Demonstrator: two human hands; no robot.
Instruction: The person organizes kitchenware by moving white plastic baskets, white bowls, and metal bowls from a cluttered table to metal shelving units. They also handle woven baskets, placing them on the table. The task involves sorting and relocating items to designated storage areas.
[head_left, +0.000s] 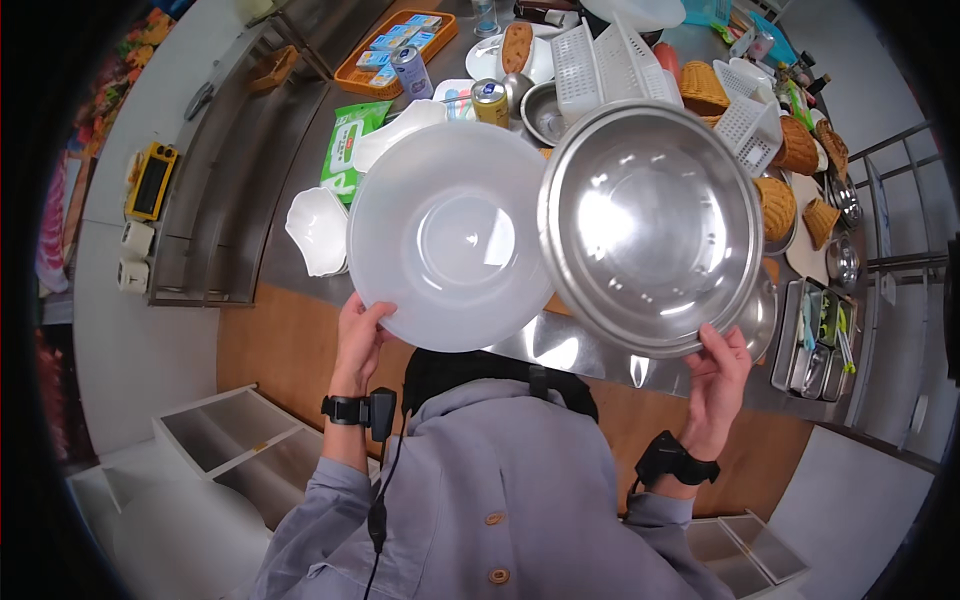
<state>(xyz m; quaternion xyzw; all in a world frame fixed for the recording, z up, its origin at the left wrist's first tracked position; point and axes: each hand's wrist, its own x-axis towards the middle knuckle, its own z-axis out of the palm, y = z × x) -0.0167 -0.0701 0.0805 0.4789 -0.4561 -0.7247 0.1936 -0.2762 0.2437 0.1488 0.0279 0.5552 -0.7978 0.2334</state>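
My left hand (364, 330) grips the near-left rim of a large translucent plastic bowl (450, 307), thumb on the inside. In my right hand (716, 367) is the near-right rim of a wide stainless steel bowl (652, 292), thumb on top and fingers beneath. I hold both bowls in front of my body, above the counter's front edge. Their inner sides face me and nothing lies in them. The steel bowl's left rim meets or overlaps the plastic bowl's right rim; whether they touch I cannot tell. Together they hide much of the counter behind.
White scalloped dishes (319, 232) and a green wipes pack (352, 146) lie left on the steel counter (300, 172). Drink cans (490, 105), white perforated baskets (577, 71) and bread on a plate (478, 60) stand behind. Wicker baskets (776, 206) and a sectioned steel tray (787, 352) are right.
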